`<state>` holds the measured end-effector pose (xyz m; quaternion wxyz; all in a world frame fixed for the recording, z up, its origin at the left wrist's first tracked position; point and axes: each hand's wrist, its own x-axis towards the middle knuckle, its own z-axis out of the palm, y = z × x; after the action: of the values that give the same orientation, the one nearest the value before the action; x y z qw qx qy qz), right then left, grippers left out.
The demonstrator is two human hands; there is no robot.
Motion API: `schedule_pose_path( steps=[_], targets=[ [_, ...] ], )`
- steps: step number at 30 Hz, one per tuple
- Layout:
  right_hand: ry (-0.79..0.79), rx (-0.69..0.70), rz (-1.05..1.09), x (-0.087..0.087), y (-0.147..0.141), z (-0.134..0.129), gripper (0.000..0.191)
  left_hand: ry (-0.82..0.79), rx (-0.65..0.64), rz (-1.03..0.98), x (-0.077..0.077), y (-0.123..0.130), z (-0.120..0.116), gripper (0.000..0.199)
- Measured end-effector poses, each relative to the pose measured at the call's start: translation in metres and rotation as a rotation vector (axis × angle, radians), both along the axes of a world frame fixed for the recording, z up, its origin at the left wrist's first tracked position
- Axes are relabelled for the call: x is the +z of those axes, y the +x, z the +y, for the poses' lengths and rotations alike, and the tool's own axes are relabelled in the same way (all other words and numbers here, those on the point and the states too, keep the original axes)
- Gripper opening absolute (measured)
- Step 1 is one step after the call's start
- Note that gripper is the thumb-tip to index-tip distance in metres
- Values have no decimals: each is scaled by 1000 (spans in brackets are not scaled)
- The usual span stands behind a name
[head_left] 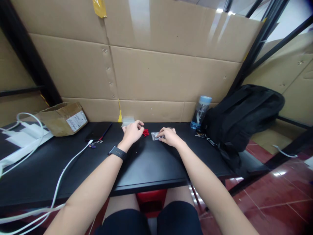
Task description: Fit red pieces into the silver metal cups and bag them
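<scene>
My left hand, with a dark watch on its wrist, hovers over the black table with its fingers curled together. Whatever sits between those fingertips, if anything, is too small to make out. Just right of them lies a little heap of red pieces. A translucent, pale flat item rests behind the left hand, partly covered by it. My right hand pinches the edge of a small clear plastic bag on the tabletop. The bag's contents are unclear.
A cardboard box, a phone and a white cable occupy the left side. On the right stand a water bottle and a black backpack, with keys beside them. A cardboard wall closes off the back.
</scene>
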<state>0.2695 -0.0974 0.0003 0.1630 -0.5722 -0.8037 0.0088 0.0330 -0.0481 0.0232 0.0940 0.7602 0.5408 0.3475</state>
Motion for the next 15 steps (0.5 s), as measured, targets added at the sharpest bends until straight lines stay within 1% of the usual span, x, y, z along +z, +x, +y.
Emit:
schedule_pose_path(
  steps=[3,5,8,10,12,15],
  targets=[
    [24,-62,-41,-4,-5,5,22,10,41,-43,5,-9,4,20],
    [62,-128,-84,-6,-7,12,24,54,90,-93,10,-18,8,18],
    [77,-198,-150,-7,-10,26,36,159,220,-182,17,-37,16,19],
    [63,-209,-175,-8,-12,37,42,166,279,-217,20,-52,23,21],
    [43,-200,-174,-9,-14,49,45,132,278,-232,21,-65,28,22],
    [-11,-155,-142,-9,-19,69,52,111,201,-231,20,-76,35,23]
  ],
)
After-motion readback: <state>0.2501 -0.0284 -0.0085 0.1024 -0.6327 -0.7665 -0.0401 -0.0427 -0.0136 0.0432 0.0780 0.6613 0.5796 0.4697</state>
